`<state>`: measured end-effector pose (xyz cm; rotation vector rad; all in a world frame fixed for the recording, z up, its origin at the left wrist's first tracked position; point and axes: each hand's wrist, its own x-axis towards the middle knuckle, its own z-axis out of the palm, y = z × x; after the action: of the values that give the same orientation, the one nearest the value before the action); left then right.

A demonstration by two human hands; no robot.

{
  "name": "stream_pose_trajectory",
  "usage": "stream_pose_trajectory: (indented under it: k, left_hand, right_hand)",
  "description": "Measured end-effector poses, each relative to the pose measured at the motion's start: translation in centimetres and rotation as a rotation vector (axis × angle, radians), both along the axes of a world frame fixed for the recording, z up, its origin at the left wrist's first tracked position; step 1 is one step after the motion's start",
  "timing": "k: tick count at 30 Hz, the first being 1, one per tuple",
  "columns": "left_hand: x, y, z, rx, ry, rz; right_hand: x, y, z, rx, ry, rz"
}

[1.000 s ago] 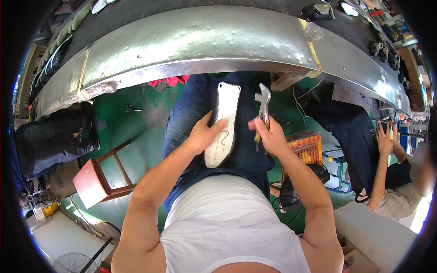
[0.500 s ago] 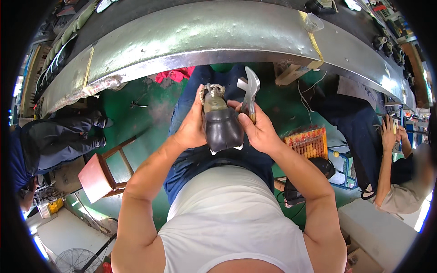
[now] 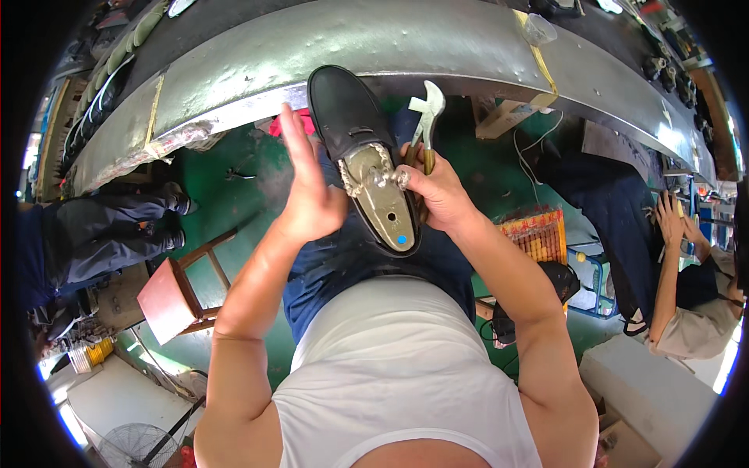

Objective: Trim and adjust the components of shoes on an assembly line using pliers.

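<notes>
A black leather shoe (image 3: 348, 105) fitted on an olive shoe last (image 3: 382, 204) is over my lap, toe tilted away toward the bench. Its throat is edged with a pale, rope-like lace or gathered trim; a dark hole and a blue dot show on the last. My right hand (image 3: 443, 191) is closed around the handles of lasting pincers (image 3: 426, 117), their metal head pointing up. The thumb of that hand also presses against the shoe's right side. To the left of the shoe, my left hand (image 3: 308, 191) is open, fingers straight and raised, palm turned toward it.
A metal-covered bench (image 3: 289, 54) curves across in front. A reddish stool (image 3: 168, 300) stands on the green floor at left, and a beaded seat mat (image 3: 534, 234) lies at right. One person (image 3: 101, 234) is at the left; another person's hands (image 3: 672, 222) work at the right.
The shoe has swung from heel-on to showing its top, toe now away from me. My left hand has let go of it and opened. The pincers stay in my right hand, slightly higher.
</notes>
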<state>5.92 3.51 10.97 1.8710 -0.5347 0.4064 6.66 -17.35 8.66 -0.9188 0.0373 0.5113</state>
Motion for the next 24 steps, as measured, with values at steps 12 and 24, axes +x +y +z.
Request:
stream_pose_trajectory:
  k: [12, 24]
  left_hand:
    - [-1.1, 1.5, -2.0, -1.05, 0.895, 0.132]
    - [-1.0, 4.5, -0.6, -0.868, 0.625, 0.245]
  right_hand:
    - [-2.8, -3.3, 2.8, -1.052, -0.557, 0.292]
    - [-3.7, -1.7, 5.4, -1.49, -1.276, 0.437]
